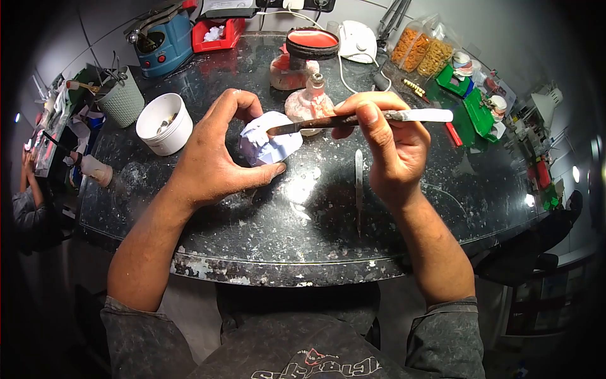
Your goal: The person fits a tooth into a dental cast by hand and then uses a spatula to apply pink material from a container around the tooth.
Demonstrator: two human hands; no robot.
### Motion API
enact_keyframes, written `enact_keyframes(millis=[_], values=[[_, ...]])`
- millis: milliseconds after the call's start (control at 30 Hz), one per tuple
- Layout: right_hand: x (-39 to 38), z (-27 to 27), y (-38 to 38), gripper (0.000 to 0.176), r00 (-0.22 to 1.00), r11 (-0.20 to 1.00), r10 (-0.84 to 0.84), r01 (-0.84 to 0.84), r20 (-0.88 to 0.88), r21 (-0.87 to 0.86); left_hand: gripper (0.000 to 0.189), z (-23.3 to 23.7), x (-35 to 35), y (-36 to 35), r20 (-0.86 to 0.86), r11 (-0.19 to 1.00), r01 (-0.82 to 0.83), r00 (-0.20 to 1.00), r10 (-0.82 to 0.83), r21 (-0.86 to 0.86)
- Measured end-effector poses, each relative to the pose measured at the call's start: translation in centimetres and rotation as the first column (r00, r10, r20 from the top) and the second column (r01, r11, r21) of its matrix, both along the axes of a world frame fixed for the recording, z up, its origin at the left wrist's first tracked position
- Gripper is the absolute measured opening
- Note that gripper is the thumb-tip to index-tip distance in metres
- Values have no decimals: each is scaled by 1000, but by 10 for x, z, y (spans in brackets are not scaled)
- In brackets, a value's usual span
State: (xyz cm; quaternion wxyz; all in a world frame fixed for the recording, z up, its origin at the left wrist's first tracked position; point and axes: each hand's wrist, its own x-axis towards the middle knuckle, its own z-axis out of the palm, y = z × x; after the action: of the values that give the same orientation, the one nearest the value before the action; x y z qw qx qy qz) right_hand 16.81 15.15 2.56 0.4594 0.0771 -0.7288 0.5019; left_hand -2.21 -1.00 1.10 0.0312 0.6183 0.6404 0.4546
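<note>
My left hand (218,151) curls its thumb and fingers around a pale bluish-white plaster dental cast (278,150), held above the table. Its upper side looks rough and carved, the lower side flatter. In my right hand (392,142) is a wax knife (328,122) with a dark handle, pinched between thumb and fingers. The knife's metal tip meets the rough side of the cast, and its whitish blade end sticks out to the right. Below, between the hands, a thin metal instrument (359,183) lies on the table.
Behind the cast stand a plaster-spotted glass burner (307,103) and a round pot of red material (312,43). A white tub (165,129) and grey holder (122,100) are left. Green articulators (478,112) and bagged orange pieces (410,45) sit right. Another person's arm (30,174) shows far left.
</note>
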Motion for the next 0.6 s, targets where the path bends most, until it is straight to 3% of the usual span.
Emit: enact_keyframes(millis=[600], values=[[-1, -1, 1, 19, 999, 1000, -9, 9, 33, -10, 63, 0, 1, 1, -21, 998, -1, 1000, 2, 55]])
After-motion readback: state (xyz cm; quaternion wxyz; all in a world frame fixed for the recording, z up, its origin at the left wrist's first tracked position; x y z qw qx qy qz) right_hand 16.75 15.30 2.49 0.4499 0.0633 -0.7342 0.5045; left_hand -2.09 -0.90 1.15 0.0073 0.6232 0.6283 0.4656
